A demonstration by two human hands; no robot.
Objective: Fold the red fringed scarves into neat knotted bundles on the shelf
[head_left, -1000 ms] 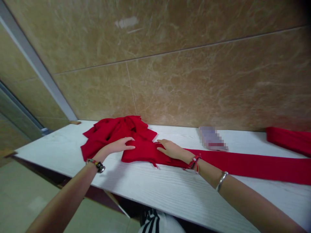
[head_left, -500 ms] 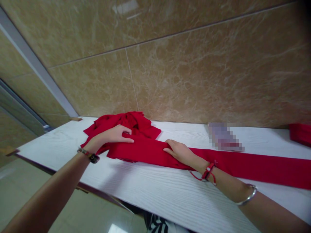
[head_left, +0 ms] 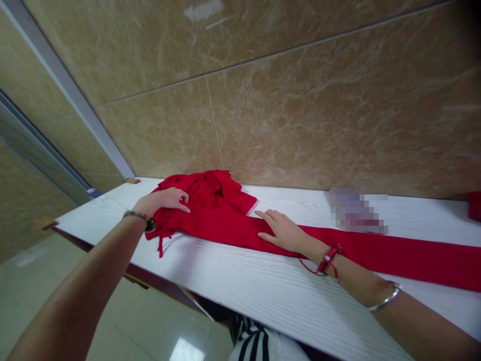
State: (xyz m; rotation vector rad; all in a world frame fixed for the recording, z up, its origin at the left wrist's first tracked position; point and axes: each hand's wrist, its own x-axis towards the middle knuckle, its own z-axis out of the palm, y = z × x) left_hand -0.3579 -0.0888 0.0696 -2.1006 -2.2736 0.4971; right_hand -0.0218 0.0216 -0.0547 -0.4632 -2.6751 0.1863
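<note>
We are seeing a white tabletop [head_left: 233,271] bearing a rumpled red cloth [head_left: 210,190], a long red strip [head_left: 406,258], a blurred flat object [head_left: 356,210] and another red piece [head_left: 475,205].

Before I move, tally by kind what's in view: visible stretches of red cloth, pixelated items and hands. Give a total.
Red cloth stretches: 3 (crumpled heap, long strip, part at the right edge; whether heap and strip join is unclear)
Pixelated items: 1 (beside the strip)
Hands: 2 (left hand, right hand)
Total: 6
</note>
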